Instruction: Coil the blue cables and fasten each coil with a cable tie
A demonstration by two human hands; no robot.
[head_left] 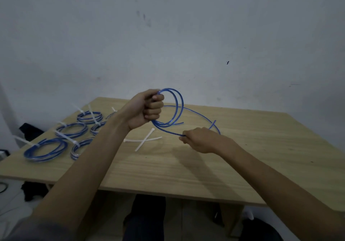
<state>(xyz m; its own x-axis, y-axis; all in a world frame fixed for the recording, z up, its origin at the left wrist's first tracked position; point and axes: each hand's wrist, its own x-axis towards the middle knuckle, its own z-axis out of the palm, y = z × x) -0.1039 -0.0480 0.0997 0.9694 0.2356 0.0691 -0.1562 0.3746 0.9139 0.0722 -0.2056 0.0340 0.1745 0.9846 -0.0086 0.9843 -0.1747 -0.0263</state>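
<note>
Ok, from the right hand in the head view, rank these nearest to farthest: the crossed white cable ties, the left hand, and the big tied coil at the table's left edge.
From the right hand:
1. Crossed white cable ties, just to its left on the table.
2. Left hand, up and left, gripping the blue cable's loops; close to the ties' rank, hard to call.
3. Big tied coil, far left at the table's edge.

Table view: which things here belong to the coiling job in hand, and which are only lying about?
In use:
- blue cable, gripped as loops by the left hand
- its loose run, pinched by the right hand
- two white cable ties, crossed on the table

Lying about:
- finished tied coils at the table's left
- dark object behind the table
</note>
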